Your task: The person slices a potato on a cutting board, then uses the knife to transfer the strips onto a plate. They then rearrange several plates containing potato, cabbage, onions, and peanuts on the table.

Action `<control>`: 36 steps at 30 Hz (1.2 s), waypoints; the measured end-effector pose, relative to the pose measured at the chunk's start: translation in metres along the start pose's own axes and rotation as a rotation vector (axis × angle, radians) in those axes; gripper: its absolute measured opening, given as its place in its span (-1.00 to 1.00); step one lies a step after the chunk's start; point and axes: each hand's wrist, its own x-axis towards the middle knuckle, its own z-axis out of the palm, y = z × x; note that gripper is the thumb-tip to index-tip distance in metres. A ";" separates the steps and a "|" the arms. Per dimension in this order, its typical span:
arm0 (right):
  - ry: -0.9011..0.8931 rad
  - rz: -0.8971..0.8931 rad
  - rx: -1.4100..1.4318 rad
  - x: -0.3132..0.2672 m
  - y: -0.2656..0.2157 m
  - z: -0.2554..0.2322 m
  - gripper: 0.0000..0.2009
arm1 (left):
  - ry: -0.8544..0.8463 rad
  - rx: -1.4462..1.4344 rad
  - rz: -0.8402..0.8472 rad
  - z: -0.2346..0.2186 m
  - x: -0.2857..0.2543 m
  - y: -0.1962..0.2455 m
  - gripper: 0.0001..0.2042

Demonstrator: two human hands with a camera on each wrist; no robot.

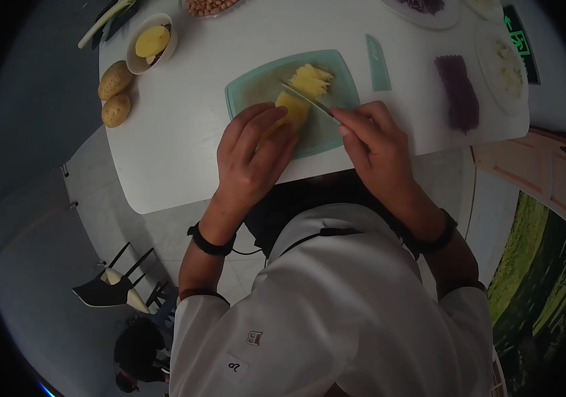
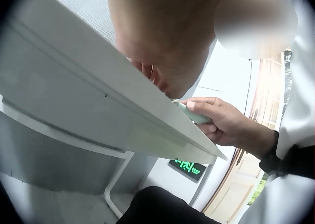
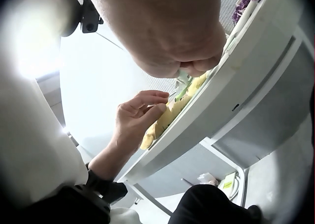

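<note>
Yellow peeled potato slices (image 1: 294, 106) lie on a green cutting board (image 1: 334, 132). The left hand (image 1: 251, 149) rests over their near-left side, its fingertips touching them. The right hand (image 1: 380, 149) grips the handle of a knife (image 1: 309, 99), whose blade lies across the potato, between the slices and a small pile of cut strips (image 1: 311, 80). In the left wrist view the right hand (image 2: 229, 121) holds a pale green handle (image 2: 196, 116). The right wrist view shows the left hand (image 3: 137, 118) beside the yellow potato (image 3: 170, 116).
Two unpeeled potatoes (image 1: 115, 81) and a bowl (image 1: 139, 65) with yellow pieces stand at the left. Right of the board lie a pale green blade-shaped item (image 1: 377, 65) and a purple strip pile (image 1: 458, 94). Plates stand at the far right; nuts (image 1: 209, 6) sit at the back.
</note>
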 end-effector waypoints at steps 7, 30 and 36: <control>-0.059 -0.006 -0.100 0.002 0.002 0.006 -0.71 | -0.065 -0.038 0.008 0.009 -0.002 -0.009 -0.69; -0.138 -0.045 -0.197 0.008 0.001 0.006 -0.74 | -0.074 -0.098 0.028 0.021 -0.001 -0.020 -0.71; -0.132 -0.086 -0.186 0.006 -0.006 0.003 -0.65 | -0.049 -0.098 0.030 0.025 -0.004 -0.021 -0.77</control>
